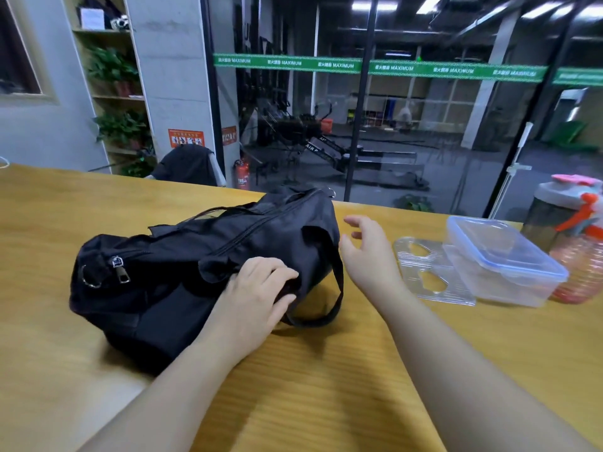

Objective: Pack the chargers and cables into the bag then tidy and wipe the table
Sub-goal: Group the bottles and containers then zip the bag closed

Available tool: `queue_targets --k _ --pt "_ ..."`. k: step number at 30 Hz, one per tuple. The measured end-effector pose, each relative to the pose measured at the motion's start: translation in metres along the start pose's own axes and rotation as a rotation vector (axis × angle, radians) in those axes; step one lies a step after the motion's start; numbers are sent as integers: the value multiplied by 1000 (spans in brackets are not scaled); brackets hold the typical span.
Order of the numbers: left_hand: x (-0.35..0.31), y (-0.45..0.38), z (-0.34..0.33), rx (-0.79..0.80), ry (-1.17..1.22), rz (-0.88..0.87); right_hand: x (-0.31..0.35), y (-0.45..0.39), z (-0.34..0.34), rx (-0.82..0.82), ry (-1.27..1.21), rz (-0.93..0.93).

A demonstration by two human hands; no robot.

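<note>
A clear plastic box (502, 261) with a blue-edged lid sits on the right side of the yellow wooden table (310, 380). A flat clear plastic piece (424, 275) with holes lies just beside it, partly under the box. Behind the box stand a dark jar (554, 213) with a pink lid and an orange bottle (580, 272). These things are well apart from the bag, and nothing lies between the hands and it.

The black bag (182, 272) lies on its side in the middle of the table. Its long zipper looks closed, with a silver pull near the left end. One strap loops down onto the table.

The left hand (257, 288) rests on the bag, fingers curled into the cloth. The right hand (368, 249) hovers just beside the bag with fingers spread and holds nothing.
</note>
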State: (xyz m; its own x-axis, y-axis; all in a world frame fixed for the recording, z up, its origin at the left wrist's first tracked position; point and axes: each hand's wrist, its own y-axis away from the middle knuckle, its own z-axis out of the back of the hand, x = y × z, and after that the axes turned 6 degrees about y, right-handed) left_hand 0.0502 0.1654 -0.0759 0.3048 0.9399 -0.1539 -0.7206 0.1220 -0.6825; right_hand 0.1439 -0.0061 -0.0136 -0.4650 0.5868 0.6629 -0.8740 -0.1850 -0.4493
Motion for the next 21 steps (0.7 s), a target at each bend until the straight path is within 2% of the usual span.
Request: queue_targets --k 3,5,11,15,17,21 --pt "4 2 1 9 -43 167 14 -32 -7 -9 52 100" --pt "4 0 1 23 -81 198 20 -48 -16 22 122 176" --pt "7 -1 1 24 -64 213 31 -81 -34 406 510 315" --pt "10 0 1 62 -40 202 33 -82 -46 654 681 176" --pt "10 1 1 72 -34 198 26 -73 -60 735 677 101" --pt "10 -1 0 68 -65 192 19 -61 -67 677 563 37"
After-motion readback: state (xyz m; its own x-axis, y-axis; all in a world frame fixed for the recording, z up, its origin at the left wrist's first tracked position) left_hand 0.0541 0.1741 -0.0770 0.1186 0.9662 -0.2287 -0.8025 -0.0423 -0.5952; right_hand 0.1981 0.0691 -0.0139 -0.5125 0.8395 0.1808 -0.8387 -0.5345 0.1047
